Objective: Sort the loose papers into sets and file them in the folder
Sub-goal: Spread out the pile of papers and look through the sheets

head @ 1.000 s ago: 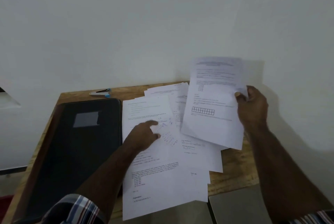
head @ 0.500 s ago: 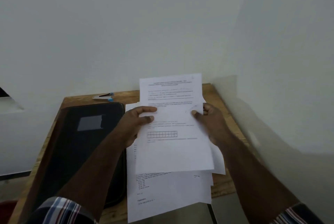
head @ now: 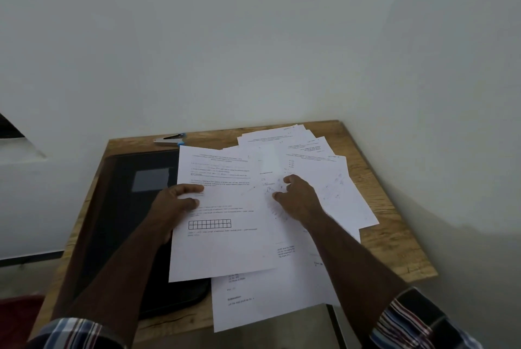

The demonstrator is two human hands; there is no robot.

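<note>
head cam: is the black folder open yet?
No, the black zip folder lies shut and flat on the wooden table, while the left hand holds a white printed sheet over its right edge.

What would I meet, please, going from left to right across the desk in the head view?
Black folder → left hand → sheet with the printed grid → right hand → fanned loose papers → bare desk edge.

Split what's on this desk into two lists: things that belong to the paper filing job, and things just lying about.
Part of the job:
sheet with the grid, held by the left hand
loose papers under the right hand
black folder, closed

Lying about:
stapler at the desk's far edge
</note>
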